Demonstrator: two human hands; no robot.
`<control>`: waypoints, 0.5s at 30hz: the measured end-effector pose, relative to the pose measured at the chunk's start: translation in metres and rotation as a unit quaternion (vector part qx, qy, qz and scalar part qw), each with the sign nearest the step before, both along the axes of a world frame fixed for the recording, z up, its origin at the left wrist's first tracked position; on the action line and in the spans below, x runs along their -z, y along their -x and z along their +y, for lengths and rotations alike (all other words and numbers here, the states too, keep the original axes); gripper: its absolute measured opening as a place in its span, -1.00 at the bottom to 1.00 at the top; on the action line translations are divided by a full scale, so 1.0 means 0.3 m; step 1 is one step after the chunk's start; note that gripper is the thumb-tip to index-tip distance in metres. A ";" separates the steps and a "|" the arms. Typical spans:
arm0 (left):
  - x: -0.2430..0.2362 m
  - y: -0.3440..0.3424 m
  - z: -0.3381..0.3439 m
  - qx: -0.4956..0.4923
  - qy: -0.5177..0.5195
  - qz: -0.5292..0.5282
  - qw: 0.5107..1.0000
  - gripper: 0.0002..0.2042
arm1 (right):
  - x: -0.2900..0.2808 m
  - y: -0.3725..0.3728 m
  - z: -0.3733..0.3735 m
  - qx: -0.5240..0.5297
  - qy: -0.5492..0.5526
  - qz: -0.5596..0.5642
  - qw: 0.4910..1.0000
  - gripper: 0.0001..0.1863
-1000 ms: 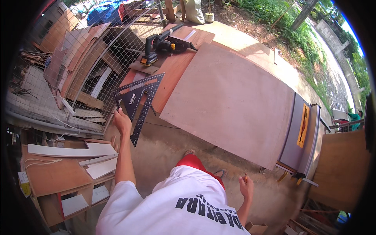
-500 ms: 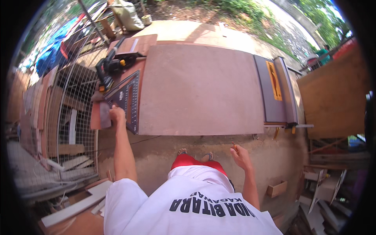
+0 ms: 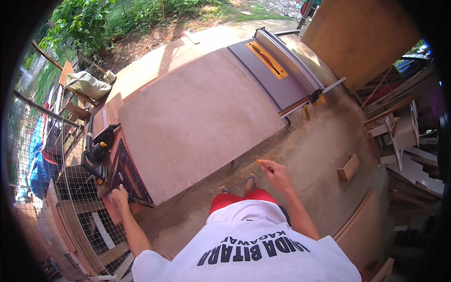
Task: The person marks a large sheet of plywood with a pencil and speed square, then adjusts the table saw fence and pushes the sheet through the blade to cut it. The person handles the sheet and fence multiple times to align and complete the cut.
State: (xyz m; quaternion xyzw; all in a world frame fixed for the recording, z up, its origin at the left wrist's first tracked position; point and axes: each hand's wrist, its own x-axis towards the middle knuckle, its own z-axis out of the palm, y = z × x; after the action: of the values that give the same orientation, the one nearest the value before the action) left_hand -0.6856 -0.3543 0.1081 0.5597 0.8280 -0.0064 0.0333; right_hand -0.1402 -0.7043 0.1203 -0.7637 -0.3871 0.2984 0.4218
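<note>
My left hand (image 3: 120, 197) is closed at the near edge of a black triangular square (image 3: 129, 176) with pale markings, at the left end of the worktop. The square lies beside the left edge of a large brown wooden panel (image 3: 197, 122). In front of the panel's near edge, my right hand (image 3: 277, 176) pinches a short orange pencil (image 3: 258, 161), its tip pointing away to the left. A black cordless power saw (image 3: 96, 152) lies just beyond the square.
A table saw (image 3: 253, 75) with a yellow insert and a metal fence (image 3: 293, 63) adjoins the panel's right side. Wire mesh (image 3: 70, 188) stands close on the left. An open wooden box (image 3: 348, 167) and stacked board offcuts (image 3: 413, 164) are on the right.
The view has turned to the right, so the worktop appears tilted and shifted left. My left hand stays at the square's edge. My right hand has risen slightly with the pencil.
</note>
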 end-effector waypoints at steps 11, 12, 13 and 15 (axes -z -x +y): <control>-0.337 -0.890 -0.616 0.211 0.010 -0.662 0.719 -0.80 | -0.195 0.390 0.352 -0.193 -0.133 0.249 0.940 -0.81; -0.352 -0.903 -0.629 0.200 0.019 -0.695 0.690 -0.80 | -0.184 0.397 0.343 -0.193 -0.141 0.279 0.930 -0.78; -0.366 -0.897 -0.631 0.219 -0.002 -0.697 0.683 -0.81 | -0.181 0.392 0.332 -0.196 -0.150 0.307 0.919 -0.75; -0.412 -0.831 -0.612 0.252 -0.053 -0.696 0.670 -0.82 | -0.221 0.384 0.325 -0.224 -0.149 0.226 0.936 -0.70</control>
State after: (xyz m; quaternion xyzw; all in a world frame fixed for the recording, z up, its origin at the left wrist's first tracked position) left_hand -0.4364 -0.5379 0.2318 0.5897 0.3912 0.4208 0.5676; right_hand -0.2555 -0.6068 0.1865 -0.4978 -0.4824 0.4886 0.5299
